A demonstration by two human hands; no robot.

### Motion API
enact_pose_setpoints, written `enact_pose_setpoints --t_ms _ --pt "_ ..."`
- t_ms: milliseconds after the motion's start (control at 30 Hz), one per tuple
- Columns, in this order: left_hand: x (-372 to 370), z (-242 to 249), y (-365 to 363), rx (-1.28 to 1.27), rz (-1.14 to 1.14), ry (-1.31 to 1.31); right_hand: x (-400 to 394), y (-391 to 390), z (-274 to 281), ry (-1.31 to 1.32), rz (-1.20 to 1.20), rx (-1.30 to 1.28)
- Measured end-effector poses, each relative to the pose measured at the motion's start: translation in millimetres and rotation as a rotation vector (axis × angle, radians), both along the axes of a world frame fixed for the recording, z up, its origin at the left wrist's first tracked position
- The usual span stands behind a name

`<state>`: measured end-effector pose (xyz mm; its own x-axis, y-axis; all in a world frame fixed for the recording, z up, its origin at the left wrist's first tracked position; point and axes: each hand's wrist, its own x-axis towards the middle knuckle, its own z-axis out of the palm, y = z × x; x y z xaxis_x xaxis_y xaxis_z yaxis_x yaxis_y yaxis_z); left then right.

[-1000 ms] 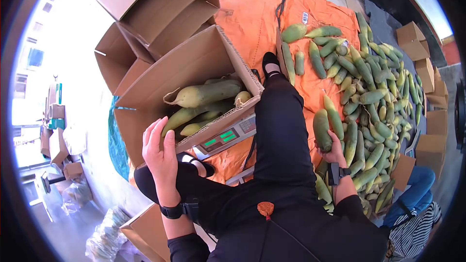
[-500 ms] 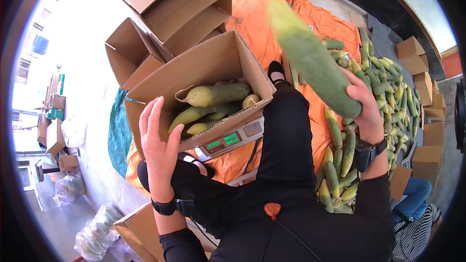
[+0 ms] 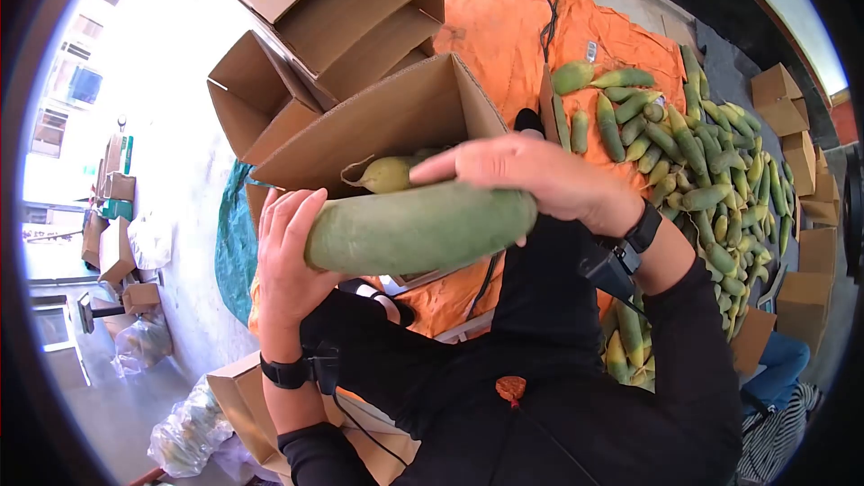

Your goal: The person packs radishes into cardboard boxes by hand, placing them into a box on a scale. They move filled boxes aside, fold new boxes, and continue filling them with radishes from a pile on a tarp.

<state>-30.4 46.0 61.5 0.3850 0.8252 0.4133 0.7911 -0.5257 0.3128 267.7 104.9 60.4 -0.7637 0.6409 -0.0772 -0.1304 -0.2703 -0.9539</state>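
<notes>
An open cardboard box (image 3: 396, 117) sits on the orange sheet (image 3: 504, 31) with pale gourds inside, and a large pile of green gourds (image 3: 711, 162) lies well to the right. In front of the box, a big green gourd (image 3: 418, 229) is held level between both hands. The right hand (image 3: 531, 175), arm bent across the body, grips its right end from above with fingers wrapped over it. The left hand (image 3: 288, 256), palm up and fingers spread wide, cups its left end.
</notes>
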Motion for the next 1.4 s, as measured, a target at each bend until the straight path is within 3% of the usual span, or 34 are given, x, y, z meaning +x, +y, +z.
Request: enact_pose_setpoints --t_ms 67,133,200,333,400,533,633,667,867,967,1400 --pt "-3 1 -4 -0.059 0.028 0.003 10 4 14 -0.091 -0.083 -0.066" --pt "-3 2 -6 -0.354 0.101 -0.290 13 2 9 -0.097 -0.372 0.030" --pt "-7 -3 0 -0.386 0.089 -0.347 34 4 -1 -0.048 -0.550 0.035" --pt "-3 -12 15 -0.508 0.160 -0.222 83 -7 -26 -0.103 -0.716 0.032" --pt "4 -18 21 -0.560 0.178 -0.030 104 -18 -51 -0.145 -0.822 -0.076" --pt "10 -38 30 -0.678 0.113 0.039 137 -42 -101 -0.230 -0.928 -0.161" --pt "-1 -49 34 -0.880 0.086 -0.183 153 -58 -130 -0.296 -1.010 -0.216" --pt "-5 -53 35 -1.050 0.193 -0.511 157 -62 -139 -0.332 -1.028 -0.246" --pt "0 -24 15 -0.579 0.243 -0.319 168 -83 -183 -0.430 -1.048 -0.347" --pt "11 -10 -2 -0.512 0.300 -0.166 171 -93 -199 -0.460 -1.030 -0.398" --pt "25 -28 -42 -0.265 0.421 -0.211 173 -130 -254 -0.600 -0.894 -0.564"
